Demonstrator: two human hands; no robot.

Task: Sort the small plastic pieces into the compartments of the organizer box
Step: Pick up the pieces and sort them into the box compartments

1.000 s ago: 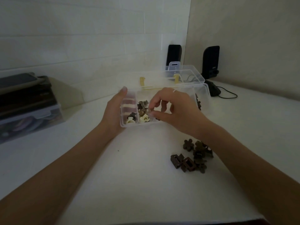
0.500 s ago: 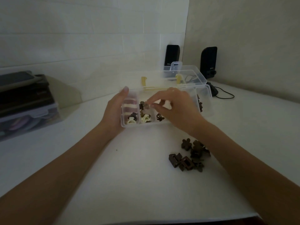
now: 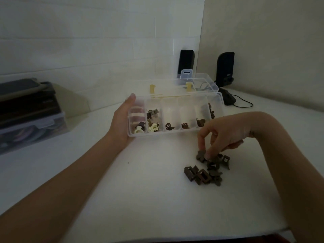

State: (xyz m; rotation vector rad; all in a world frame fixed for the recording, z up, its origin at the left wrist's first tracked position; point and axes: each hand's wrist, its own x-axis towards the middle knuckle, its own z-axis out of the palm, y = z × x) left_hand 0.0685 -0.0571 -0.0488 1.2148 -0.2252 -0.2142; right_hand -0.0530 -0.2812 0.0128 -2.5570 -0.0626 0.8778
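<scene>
Clear plastic organizer box (image 3: 175, 133) sits open on the white table (image 3: 140, 199); I see the left hand (image 3: 121, 123) gripping its left end. Right hand (image 3: 222, 135) pinches a brown flower piece (image 3: 200, 155) at the loose pile (image 3: 208, 170), near the box.

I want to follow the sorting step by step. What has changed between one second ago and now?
The right hand left the clear plastic organizer box and came down to the pile of small brown plastic pieces on the white table; its fingertips now pinch a brown flower-shaped piece. The left hand stays gripping the box's left end; the box has not moved.
</scene>
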